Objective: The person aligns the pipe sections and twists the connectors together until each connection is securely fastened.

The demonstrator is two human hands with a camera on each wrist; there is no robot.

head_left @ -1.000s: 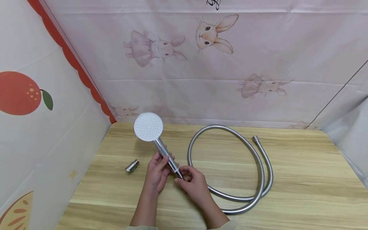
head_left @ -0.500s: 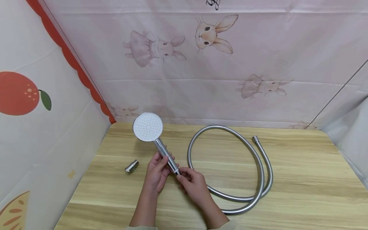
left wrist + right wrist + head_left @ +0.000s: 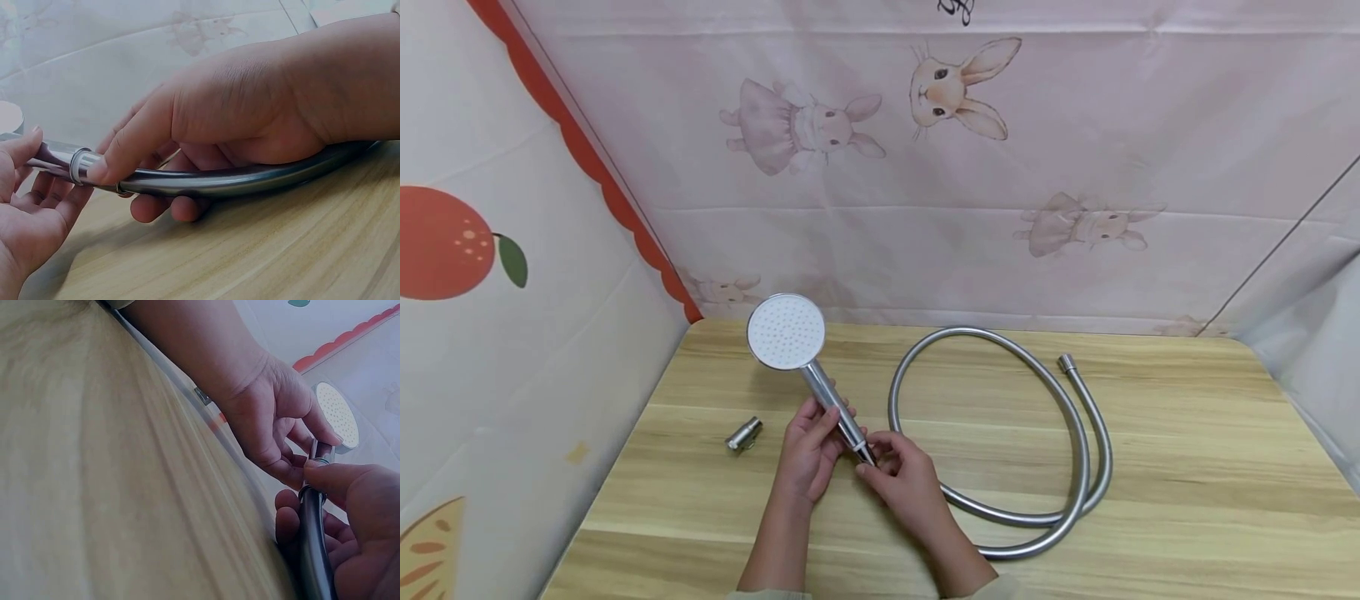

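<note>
A chrome shower head [image 3: 786, 332] with a white, dotted face is tilted above the table, its handle [image 3: 822, 388] pointing down to the right. My left hand [image 3: 806, 450] grips this handle, the thumb lying along its side. At the handle's lower end my right hand [image 3: 908, 479] holds the end of the metal shower hose [image 3: 250, 180], its thumb and fingers around the connector [image 3: 320, 464]. In the left wrist view a pale ring [image 3: 77, 165] shows where handle and connector line up. The hose passes under the right palm and out behind the forearm.
Most of the hose lies in a big loop [image 3: 1078, 433] on the wooden table [image 3: 1210, 467], right of the hands. Its other end [image 3: 1067, 363] points toward the back. Left of the hands lies a small chrome fitting [image 3: 745, 435]. Printed cloths [image 3: 880, 250] stand behind and beside the table.
My right thumb and fingers slide forward over the connector, then back, uncovering it again. The left hand and shower head stay almost still.
</note>
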